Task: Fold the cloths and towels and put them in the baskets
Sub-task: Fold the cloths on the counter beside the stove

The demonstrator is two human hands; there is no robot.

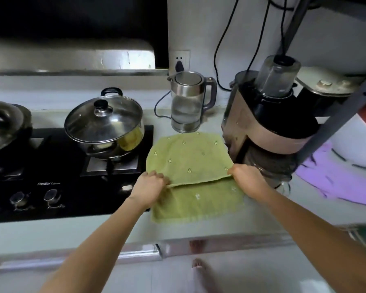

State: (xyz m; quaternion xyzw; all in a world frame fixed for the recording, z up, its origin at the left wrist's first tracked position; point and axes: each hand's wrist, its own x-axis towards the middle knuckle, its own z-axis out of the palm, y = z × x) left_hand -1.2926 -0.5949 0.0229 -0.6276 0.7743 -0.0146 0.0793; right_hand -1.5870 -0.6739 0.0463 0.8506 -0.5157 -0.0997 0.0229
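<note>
A green towel (190, 157) with small printed figures lies on the pale counter between the stove and a blender. Its far half is folded over toward me, so the folded edge runs across the towel's middle. My left hand (150, 185) pinches the left corner of that folded edge. My right hand (246, 176) pinches the right corner of the same edge. The near half of the towel lies flat under both hands. No basket shows in the head view.
A black gas stove (57, 172) holds a lidded steel pot (106, 125) left of the towel. A glass kettle (188, 102) stands behind it. A blender (268, 115) is on the right, and a purple cloth (342, 182) lies beyond it. The counter edge (178, 248) runs near me.
</note>
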